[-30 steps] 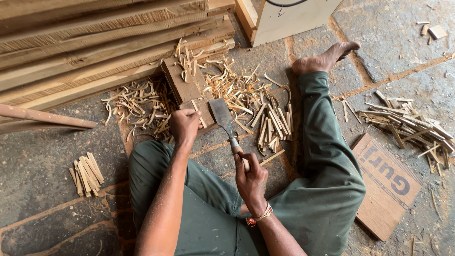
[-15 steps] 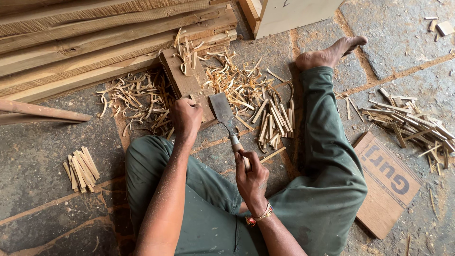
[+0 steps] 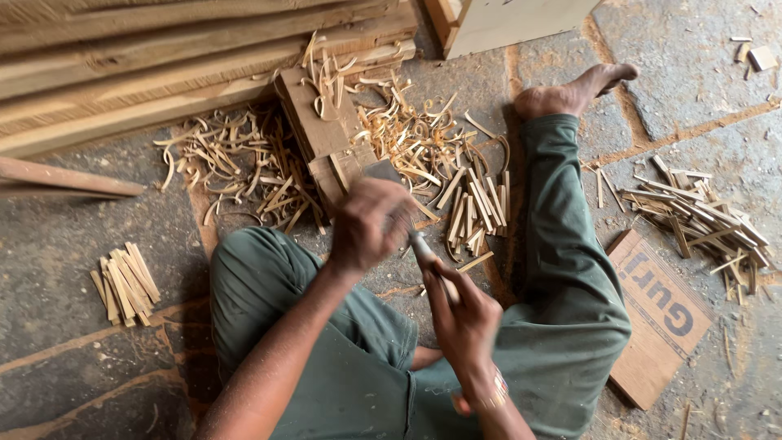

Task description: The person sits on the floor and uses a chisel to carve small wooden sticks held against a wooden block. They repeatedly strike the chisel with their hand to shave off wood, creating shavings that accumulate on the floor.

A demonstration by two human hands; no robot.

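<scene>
I see my right hand near the middle of the view, its grip closed around the handle of a broad-bladed chopping tool, whose flat blade points away toward the far side. My left hand is just beyond it, fingers curled shut over something small at the near end of a wooden block; it is blurred, and it covers most of the blade, so I cannot tell exactly what it clamps. The block lies on the stone floor in front of my crossed legs in green trousers, with curled shavings scattered to its left and right. Just right of the blade lies a bundle of split sticks. Another small bundle lies well apart at the near left, and a looser heap at the right, beside a flat printed board. Long planks are stacked along the far left.
</scene>
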